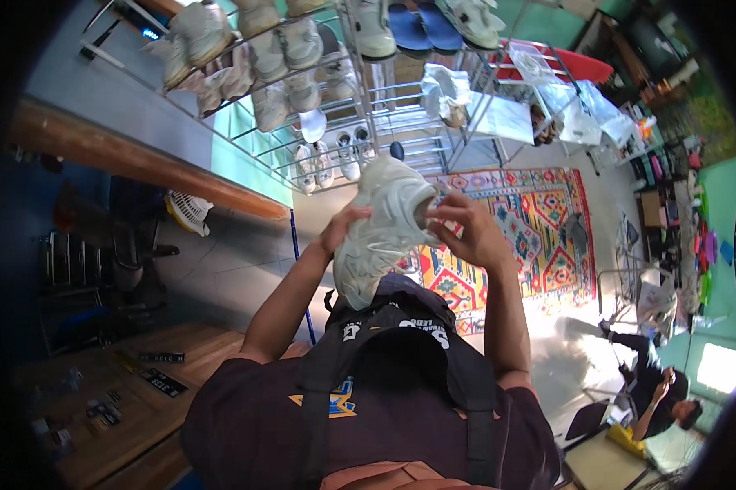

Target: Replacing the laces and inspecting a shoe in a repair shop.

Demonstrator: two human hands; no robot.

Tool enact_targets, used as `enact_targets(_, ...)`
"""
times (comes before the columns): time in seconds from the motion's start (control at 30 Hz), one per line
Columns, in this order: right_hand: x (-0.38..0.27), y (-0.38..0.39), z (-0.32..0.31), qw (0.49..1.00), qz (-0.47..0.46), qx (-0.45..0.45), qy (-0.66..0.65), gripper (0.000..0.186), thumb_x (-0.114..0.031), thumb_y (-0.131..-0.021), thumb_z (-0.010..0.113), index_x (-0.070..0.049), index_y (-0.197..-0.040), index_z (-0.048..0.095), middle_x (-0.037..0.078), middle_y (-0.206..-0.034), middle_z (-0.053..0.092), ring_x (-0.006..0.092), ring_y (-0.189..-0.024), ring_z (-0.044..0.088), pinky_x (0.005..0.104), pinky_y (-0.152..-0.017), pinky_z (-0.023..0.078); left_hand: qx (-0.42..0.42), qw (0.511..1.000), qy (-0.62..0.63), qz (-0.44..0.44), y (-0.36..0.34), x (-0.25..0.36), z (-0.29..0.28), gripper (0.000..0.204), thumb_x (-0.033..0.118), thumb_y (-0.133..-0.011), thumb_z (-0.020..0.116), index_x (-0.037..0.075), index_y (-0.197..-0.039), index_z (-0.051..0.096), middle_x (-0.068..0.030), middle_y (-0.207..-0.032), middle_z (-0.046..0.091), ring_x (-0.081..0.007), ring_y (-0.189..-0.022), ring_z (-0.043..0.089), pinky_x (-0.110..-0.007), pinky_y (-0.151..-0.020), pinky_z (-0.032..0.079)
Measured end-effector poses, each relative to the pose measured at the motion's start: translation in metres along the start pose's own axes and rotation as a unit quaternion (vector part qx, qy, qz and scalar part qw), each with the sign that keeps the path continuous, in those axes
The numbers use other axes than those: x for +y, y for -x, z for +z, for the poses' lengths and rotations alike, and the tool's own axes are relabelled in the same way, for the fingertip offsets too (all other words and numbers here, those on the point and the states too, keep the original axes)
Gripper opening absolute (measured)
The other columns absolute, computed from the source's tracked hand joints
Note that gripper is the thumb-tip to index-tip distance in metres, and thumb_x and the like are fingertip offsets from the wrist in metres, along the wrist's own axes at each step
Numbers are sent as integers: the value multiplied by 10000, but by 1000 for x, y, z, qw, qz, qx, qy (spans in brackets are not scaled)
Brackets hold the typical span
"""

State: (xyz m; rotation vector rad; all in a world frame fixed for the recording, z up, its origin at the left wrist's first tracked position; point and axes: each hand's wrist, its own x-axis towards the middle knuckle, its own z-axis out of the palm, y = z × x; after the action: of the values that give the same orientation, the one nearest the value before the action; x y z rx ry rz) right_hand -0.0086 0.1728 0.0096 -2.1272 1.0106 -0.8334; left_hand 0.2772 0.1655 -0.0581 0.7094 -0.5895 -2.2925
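A white chunky sneaker (pixel 376 229) is held up in front of me, toe pointing down over the top of my black apron (pixel 384 318). My left hand (pixel 339 229) grips the shoe along its left side, fingers curled on the upper. My right hand (pixel 464 224) is at the shoe's collar on the right, thumb and fingertips bent onto the rim of the opening; what exactly they pinch there is too small to tell.
Metal racks (pixel 352 98) of shoes and sandals (pixel 417 28) stand ahead. A patterned rug (pixel 531 245) lies beyond my hands. A wooden cabinet (pixel 180 351) is at lower left, a blue pole (pixel 294 245) left of me. A seated person (pixel 666 392) is at lower right.
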Motion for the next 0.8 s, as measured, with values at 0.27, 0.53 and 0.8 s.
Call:
enact_targets(0.27,4,0,26,985,20,-122,-124,254,-15,-779,735,10,-1031,716,146,-988,694,298,-872,689,345,-770,524,-12,998,-38,58,1,-5,-1,641,245,-924,575,-16,-1479,388,-173,-1336,603,-275,-1169,646,-416,-1030,520)
enact_targets(0.53,-9,7,74,978,-57,191,-68,273,77,-735,761,-20,-990,754,118,-973,731,242,-828,712,313,-729,561,-4,998,-9,60,3,-10,-19,571,294,-943,588,-29,-1402,485,-177,-1254,651,-254,-1099,679,-403,-986,545)
enact_targets(0.8,-8,6,98,965,-48,254,-37,227,38,-740,780,-18,-959,758,113,-927,682,217,-789,671,309,-674,530,-8,999,12,46,7,-12,-13,591,331,-973,535,-28,-1434,447,-194,-1307,622,-285,-1148,656,-426,-1020,526)
